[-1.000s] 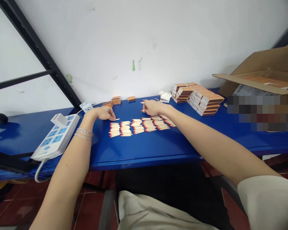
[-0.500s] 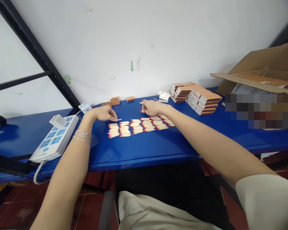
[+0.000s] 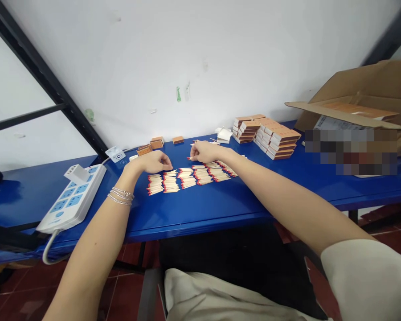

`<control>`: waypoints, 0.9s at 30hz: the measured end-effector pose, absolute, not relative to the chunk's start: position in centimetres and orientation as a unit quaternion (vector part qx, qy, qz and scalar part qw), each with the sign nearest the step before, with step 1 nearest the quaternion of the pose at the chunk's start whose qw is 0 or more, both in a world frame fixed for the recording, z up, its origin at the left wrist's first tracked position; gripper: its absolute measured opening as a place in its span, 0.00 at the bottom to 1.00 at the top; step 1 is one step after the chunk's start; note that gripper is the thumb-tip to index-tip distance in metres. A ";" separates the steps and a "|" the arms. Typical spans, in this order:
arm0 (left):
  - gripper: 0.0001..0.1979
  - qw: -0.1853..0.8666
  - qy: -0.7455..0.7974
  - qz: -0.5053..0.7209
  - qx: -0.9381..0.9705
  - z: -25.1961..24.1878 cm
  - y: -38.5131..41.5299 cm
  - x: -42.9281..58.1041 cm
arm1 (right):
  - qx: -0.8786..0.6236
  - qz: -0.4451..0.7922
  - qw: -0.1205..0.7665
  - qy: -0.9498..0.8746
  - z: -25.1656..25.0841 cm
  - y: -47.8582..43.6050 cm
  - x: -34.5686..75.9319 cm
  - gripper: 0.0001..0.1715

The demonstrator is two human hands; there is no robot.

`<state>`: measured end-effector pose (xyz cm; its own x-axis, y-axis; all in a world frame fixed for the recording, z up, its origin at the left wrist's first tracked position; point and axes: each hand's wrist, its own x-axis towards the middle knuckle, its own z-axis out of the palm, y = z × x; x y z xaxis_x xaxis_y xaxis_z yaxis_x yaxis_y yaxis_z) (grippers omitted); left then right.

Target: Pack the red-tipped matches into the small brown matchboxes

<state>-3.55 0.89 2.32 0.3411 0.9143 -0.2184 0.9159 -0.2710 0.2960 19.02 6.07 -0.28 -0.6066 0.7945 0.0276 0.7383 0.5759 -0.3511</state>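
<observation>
Several small piles of red-tipped matchsticks (image 3: 187, 177) lie in a row on the blue table (image 3: 220, 205). My left hand (image 3: 153, 161) hovers over the left end of the row, its fingers pinched together on something too small to name. My right hand (image 3: 203, 151) rests just behind the row's middle, fingers curled and pinching a matchstick whose red tip pokes out to the left. A few loose matchsticks (image 3: 200, 142) lie behind my right hand.
Stacks of orange matchboxes (image 3: 270, 136) stand at the back right, beside an open cardboard box (image 3: 354, 107). A few single matchboxes (image 3: 155, 143) sit near the wall. A white and blue power strip (image 3: 71, 196) lies at the left.
My left hand has moved right, over the leftmost piles; the matchstick by its fingertips no longer shows. My right hand has barely moved. The camera has turned slightly right.
</observation>
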 end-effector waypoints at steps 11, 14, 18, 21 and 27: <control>0.17 0.136 0.576 0.038 0.805 1.8 0.9 -2.9 | -0.391 0.203 0.158 -0.884 -1.6 5.8 16.5 0.08; 0.17 0.156 0.560 0.028 0.813 2.0 0.6 -3.0 | -0.385 0.207 0.142 -0.888 -1.4 5.4 16.3 0.08; 0.16 0.184 0.538 0.025 0.822 2.0 0.4 -2.8 | -0.370 0.224 0.119 -0.894 -1.1 5.2 16.7 0.08; 0.16 0.187 0.536 0.022 0.823 1.9 0.5 -2.8 | -0.364 0.230 0.117 -0.895 -1.0 5.2 16.9 0.09; 0.16 0.182 0.539 0.000 0.823 1.7 0.7 -2.9 | -0.371 0.223 0.145 -0.890 -0.5 5.6 17.6 0.09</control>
